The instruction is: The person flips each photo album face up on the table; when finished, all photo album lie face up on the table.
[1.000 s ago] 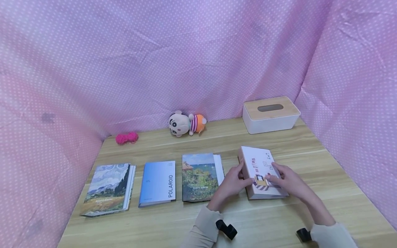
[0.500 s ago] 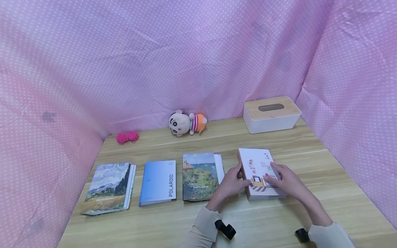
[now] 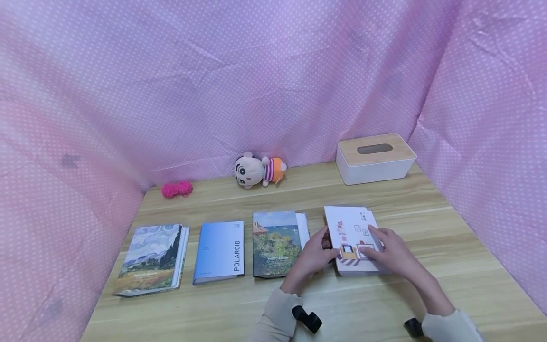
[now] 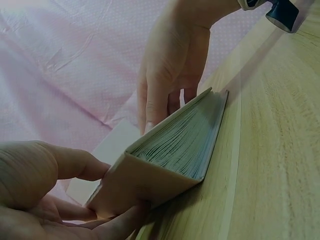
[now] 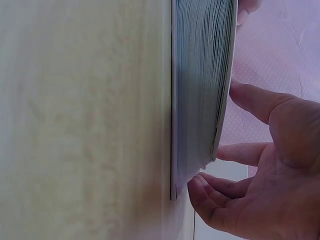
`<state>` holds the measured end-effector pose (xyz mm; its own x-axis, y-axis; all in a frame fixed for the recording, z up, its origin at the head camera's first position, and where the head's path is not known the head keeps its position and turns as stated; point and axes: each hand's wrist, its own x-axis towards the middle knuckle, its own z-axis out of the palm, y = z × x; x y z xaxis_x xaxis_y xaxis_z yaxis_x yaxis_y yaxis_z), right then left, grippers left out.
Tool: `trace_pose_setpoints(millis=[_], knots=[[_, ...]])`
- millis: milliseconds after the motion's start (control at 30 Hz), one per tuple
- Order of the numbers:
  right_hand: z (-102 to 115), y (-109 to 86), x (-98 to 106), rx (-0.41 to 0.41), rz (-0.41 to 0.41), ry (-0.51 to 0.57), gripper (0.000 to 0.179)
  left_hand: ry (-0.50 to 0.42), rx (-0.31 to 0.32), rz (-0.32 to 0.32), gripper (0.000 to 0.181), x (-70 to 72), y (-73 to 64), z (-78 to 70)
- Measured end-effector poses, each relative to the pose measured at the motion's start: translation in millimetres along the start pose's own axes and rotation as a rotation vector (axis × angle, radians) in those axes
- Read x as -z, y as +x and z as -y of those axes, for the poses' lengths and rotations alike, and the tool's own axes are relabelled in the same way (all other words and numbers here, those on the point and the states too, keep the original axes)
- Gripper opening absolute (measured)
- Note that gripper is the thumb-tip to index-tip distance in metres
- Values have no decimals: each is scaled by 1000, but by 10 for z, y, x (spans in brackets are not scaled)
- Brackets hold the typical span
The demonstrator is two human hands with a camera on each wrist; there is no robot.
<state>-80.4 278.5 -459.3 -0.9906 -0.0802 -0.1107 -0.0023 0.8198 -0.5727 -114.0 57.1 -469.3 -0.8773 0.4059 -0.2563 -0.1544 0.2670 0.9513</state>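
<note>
A thick white photo album (image 3: 347, 221) with a small printed room scene lies on the table at the right end of a row. My left hand (image 3: 315, 255) grips its spine side, thumb at the cover's edge and fingers against the spine (image 4: 142, 182). On the opposite side my right hand (image 3: 392, 251) holds the page-edge side, with thumb and index finger on the cover. In the right wrist view, other fingers of that hand curl at a corner of the pages (image 5: 197, 90). The lower cover lies along the tabletop (image 5: 90, 120).
Left of the white album lie a landscape-painting album (image 3: 275, 242), a blue POLAROID album (image 3: 218, 249) and another painted album (image 3: 149, 259). Behind are pink yarn (image 3: 177, 189), a plush toy (image 3: 259, 170) and a tissue box (image 3: 376, 161). Pink dotted cloth (image 3: 265, 80) hangs around the table.
Both hands have shifted the white album a little to the left, closer to the landscape-painting album. Its angle has turned slightly. The other things stay in place.
</note>
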Motion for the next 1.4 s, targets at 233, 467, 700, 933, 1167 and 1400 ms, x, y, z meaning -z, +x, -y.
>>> trace_pose_setpoints(millis=[233, 467, 700, 933, 1167, 1400], knots=[[33, -12, 3, -33, 25, 0, 82, -54, 0, -1, 60, -1, -16, 1], [56, -20, 10, -22, 21, -9, 83, -13, 33, -37, 63, -8, -22, -34], [52, -20, 6, -8, 21, -12, 81, -4, 24, -26, 61, -2, -40, -46], [63, -26, 8, -5, 27, -14, 80, -18, 22, -21, 60, 2, -44, -45], [71, -3, 49, 0, 57, 6, 80, 44, 28, -56, 54, 16, -47, -70], [96, 55, 169, 32, 42, 0, 80, 259, -5, -149, 67, 101, -101, -205]])
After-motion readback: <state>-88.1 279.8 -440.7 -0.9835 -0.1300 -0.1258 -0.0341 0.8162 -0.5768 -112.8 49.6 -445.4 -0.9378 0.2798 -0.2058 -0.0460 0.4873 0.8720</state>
